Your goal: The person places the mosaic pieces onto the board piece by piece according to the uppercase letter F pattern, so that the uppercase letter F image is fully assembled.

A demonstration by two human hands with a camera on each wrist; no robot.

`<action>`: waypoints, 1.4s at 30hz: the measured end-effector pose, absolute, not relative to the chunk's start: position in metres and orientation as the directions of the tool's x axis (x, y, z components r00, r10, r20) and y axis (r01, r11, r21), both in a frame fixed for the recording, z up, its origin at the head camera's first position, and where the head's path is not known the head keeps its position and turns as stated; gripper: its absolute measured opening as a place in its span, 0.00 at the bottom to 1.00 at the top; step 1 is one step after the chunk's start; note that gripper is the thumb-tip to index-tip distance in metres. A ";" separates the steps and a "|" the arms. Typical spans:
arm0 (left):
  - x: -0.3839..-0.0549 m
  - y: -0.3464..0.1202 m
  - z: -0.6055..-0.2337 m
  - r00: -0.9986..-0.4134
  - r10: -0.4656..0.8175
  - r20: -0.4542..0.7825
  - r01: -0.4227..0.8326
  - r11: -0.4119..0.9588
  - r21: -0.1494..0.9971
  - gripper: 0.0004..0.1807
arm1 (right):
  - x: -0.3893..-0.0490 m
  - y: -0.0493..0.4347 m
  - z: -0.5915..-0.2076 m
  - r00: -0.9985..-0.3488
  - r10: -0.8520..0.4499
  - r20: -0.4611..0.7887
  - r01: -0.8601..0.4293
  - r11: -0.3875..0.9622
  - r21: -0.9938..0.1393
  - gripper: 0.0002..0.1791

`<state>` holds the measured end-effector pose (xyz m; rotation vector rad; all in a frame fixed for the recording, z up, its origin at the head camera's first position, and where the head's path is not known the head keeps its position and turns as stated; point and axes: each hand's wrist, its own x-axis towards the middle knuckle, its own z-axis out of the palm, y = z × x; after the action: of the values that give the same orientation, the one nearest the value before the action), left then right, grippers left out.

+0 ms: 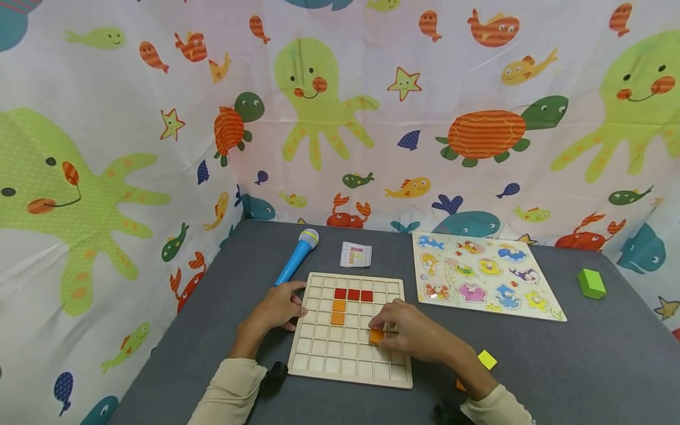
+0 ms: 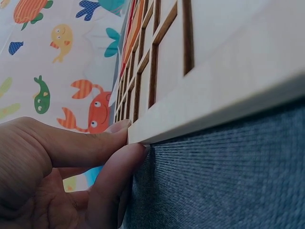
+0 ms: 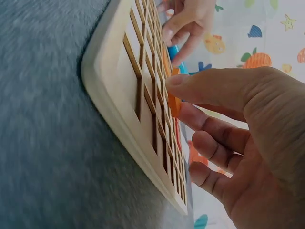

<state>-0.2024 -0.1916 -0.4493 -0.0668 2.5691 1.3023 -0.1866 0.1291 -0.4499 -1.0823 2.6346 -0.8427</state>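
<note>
A wooden grid board (image 1: 319, 364) lies on the grey table. Three red tiles (image 1: 353, 295) form a row in its upper cells, and two orange tiles (image 1: 337, 318) run down below the leftmost red one. At the board's left edge, my left hand (image 1: 277, 306) pinches the rim between thumb and finger, as the left wrist view shows close up. My right hand (image 1: 411, 332) holds another orange tile (image 3: 174, 95) between thumb and index finger, close over the cells right of the middle. Its other fingers curve loosely in the right wrist view.
A small card with a printed coloured grid (image 1: 356, 254) lies behind the board. A blue toy microphone (image 1: 292, 262) is back left. At right are a sea-animal puzzle board (image 1: 480, 271) and a green block (image 1: 591, 284). A yellow tile (image 1: 487, 359) lies by the right forearm.
</note>
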 end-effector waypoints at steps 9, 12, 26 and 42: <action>-0.202 -0.192 -0.451 -0.968 0.082 -0.239 -0.144 0.598 0.789 0.36 | -0.190 0.108 -0.451 -0.699 -0.711 0.074 -0.624 0.556 -0.550 0.13; -0.202 -0.192 -0.451 -0.968 0.083 -0.238 -0.143 0.598 0.789 0.36 | -0.190 0.102 -0.451 -0.702 -0.709 0.060 -0.615 0.562 -0.554 0.13; -0.205 -0.191 -0.453 -0.966 0.075 -0.247 -0.153 0.604 0.782 0.36 | -0.192 0.078 -0.449 -0.691 -0.719 0.071 -0.627 0.548 -0.554 0.12; -0.205 -0.192 -0.454 -0.966 0.073 -0.249 -0.153 0.613 0.775 0.36 | -0.193 0.058 -0.454 -0.705 -0.707 0.052 -0.608 0.565 -0.557 0.13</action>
<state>-0.2052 -0.1917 -0.4541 -0.0654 2.5837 1.2762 -0.1927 0.0585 -0.4541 -1.1116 2.6186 -0.8296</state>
